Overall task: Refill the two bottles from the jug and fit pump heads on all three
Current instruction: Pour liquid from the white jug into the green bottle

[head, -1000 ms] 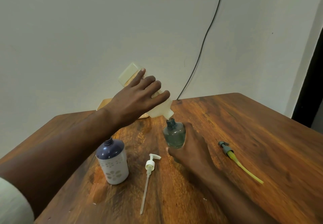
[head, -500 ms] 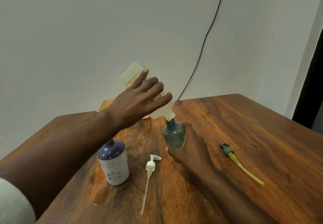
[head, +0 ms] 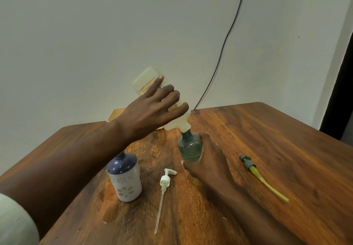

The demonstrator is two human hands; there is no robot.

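Here the pale jug hangs tipped steeply above the middle of the wooden table, its base up toward eleven o'clock and its mouth down at the neck of the green-tinted clear bottle, apparently so that the liquid runs straight in without spilling. The left hand holds the jug from above, fingers spread and wrapped across its side, probably to steer the tilt. The right hand curls round the bottle from its four o'clock side, steadying it upright on the table under the spout. How full the bottle is I cannot tell. At about eight o'clock of it, well apart, stands the navy and white bottle, neck open, seemingly waiting its turn. Between the two lies a white pump head, its long tube pointing toward six o'clock. At three o'clock of the right hand lies a grey pump head with a yellow tube, within easy reach for fitting afterwards.
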